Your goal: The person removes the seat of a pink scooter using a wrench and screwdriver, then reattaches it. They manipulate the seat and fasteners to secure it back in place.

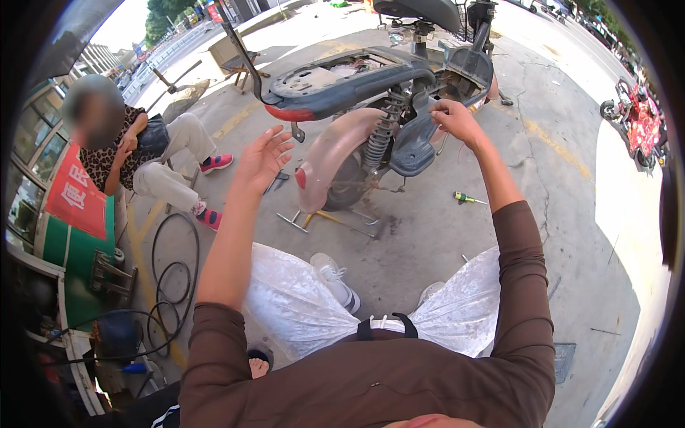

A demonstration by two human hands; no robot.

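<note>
In front of me stands a partly dismantled scooter (335, 85), its seat off and the wiring under the rear body exposed. It has a pinkish rear mudguard (342, 146), a coil-spring shock absorber (382, 132) and a dark grey side panel (412, 150). My left hand (262, 158) is raised left of the mudguard, below the red tail light (291, 113), fingers apart and holding nothing. My right hand (457, 121) is beside the scooter's right side, just above the panel. Its fingertips are pinched together; whatever is between them is too small to make out.
A green-and-yellow-handled screwdriver (467, 197) lies on the ground to the right. A T-handle wrench (292, 222) lies below the mudguard. At left, a seated person (135, 143) is beside a cabinet with a red sign (77, 192); a black hose (196, 267) coils nearby. A red scooter (641, 121) stands far right.
</note>
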